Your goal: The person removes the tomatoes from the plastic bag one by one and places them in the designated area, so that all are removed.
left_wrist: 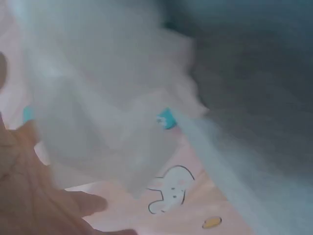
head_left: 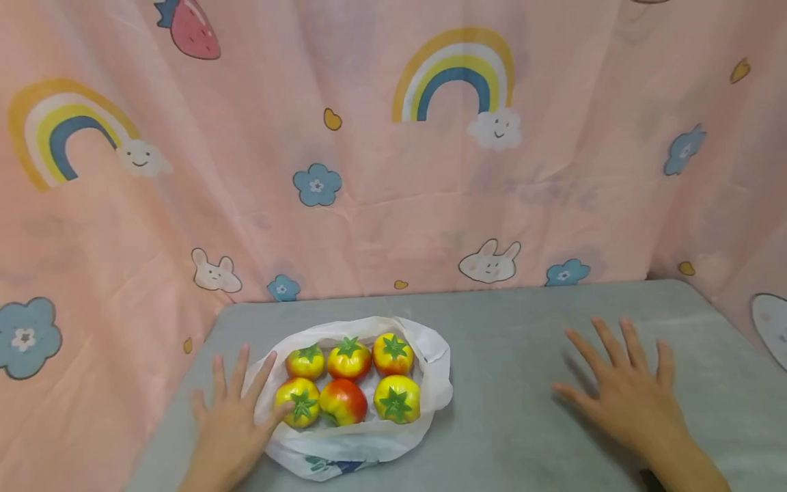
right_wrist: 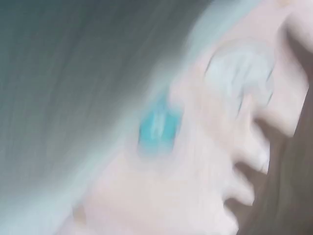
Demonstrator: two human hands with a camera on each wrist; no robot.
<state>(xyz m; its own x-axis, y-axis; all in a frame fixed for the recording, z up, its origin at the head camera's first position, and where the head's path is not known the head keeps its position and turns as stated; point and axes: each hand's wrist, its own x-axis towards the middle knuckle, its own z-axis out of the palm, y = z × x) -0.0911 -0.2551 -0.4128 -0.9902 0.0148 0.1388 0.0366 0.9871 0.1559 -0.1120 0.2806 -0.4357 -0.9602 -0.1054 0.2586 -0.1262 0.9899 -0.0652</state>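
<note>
The white plastic bag [head_left: 350,447] is sitting on the left part of the table, its near wall showing a patch of green and blue print [head_left: 335,467] and its mouth facing upward. Beside its left wall the left hand [head_left: 230,430] is spreading its fingers and gripping nothing; its thumb is reaching over the rim, though whether it is touching a fruit I cannot tell. That spread is probably keeping the hand ready at the bag's edge without squeezing the plastic. The left wrist view is showing white film hanging close by the fingers. Well apart on the right, the right hand [head_left: 636,396] is also spreading its fingers, holding nothing above or on the tabletop; a shadow is lying under it, and the blurred right wrist view is not settling whether it is touching. Inside the bag 6 yellow-and-red fruits are lying in 2 rows of 3. In the nearer row, the middle fruit [head_left: 346,402] is tipping its red flank upward, while the other 5 are showing green, star-shaped caps. The low, gathered walls are circling them, likely stopping the round fruits from rolling away and leaving them all in sight. Beyond the bag, the gray table [head_left: 504,369] is running back to a pink cloth [head_left: 369,239] printed with rainbows, flowers and rabbits, which is hanging behind and probably serving as a backdrop.
</note>
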